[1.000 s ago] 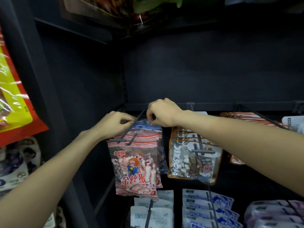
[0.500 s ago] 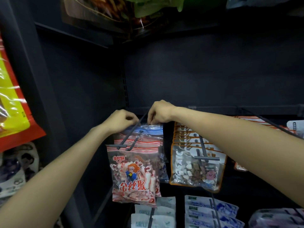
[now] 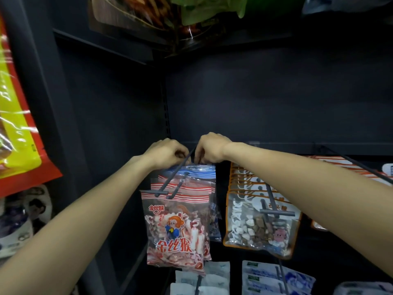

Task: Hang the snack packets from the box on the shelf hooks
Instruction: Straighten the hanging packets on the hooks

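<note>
A dark shelf hook juts toward me, carrying several snack packets. The front one is a red-and-white striped candy packet with a monkey picture. Behind the red ones hangs a blue-striped packet, deep on the hook near the back wall. My left hand and my right hand sit on either side of the hook rod, fingers pinched on the top edge of the blue-striped packet. The fingertips are partly hidden behind the packets. No box is in view.
To the right, another hook holds orange-edged packets of pebble-like sweets. More packets hang at far right. Below are white-and-blue packets. A big red-and-yellow bag hangs at left. The dark back wall is close.
Both hands have slid further back along the hook toward the wall, pushing the blue-striped packet deeper. The view has tilted up slightly.
</note>
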`<act>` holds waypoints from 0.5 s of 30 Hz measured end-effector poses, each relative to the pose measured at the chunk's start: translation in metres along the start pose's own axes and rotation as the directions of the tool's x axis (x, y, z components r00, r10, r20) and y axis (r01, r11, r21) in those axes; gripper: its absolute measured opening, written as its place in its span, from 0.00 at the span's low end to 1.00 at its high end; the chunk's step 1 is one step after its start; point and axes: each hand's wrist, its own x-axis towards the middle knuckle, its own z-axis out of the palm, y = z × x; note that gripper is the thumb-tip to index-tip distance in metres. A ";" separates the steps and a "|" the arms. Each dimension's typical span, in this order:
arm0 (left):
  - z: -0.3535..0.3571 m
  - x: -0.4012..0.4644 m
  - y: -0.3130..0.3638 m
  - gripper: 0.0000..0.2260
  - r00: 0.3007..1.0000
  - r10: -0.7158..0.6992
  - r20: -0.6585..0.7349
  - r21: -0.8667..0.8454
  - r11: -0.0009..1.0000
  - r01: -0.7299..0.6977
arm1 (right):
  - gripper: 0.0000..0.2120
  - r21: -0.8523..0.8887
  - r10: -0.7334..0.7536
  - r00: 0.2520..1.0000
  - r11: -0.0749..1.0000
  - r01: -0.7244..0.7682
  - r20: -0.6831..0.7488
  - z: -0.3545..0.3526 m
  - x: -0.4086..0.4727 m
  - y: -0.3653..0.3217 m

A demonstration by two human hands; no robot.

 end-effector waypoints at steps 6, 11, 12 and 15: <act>0.007 -0.004 0.001 0.03 0.998 -0.045 -0.032 -0.026 0.999 0.044 | 0.15 -0.057 -0.038 0.998 0.998 0.035 -0.052 0.001 -0.007 0.000; -0.006 -0.021 -0.002 0.08 0.976 -0.111 -0.185 -0.136 0.987 0.086 | 0.12 -0.005 -0.043 0.998 0.999 0.043 -0.049 -0.015 -0.023 0.009; -0.011 -0.029 0.000 0.08 0.954 -0.130 -0.270 -0.169 0.982 0.086 | 0.10 0.001 -0.052 0.995 0.999 0.052 -0.083 -0.022 -0.031 0.011; -0.031 -0.063 0.022 0.10 0.851 -0.097 -0.516 -0.215 0.976 -0.019 | 0.11 -0.051 -0.095 0.967 0.995 0.086 -0.237 -0.044 -0.068 0.015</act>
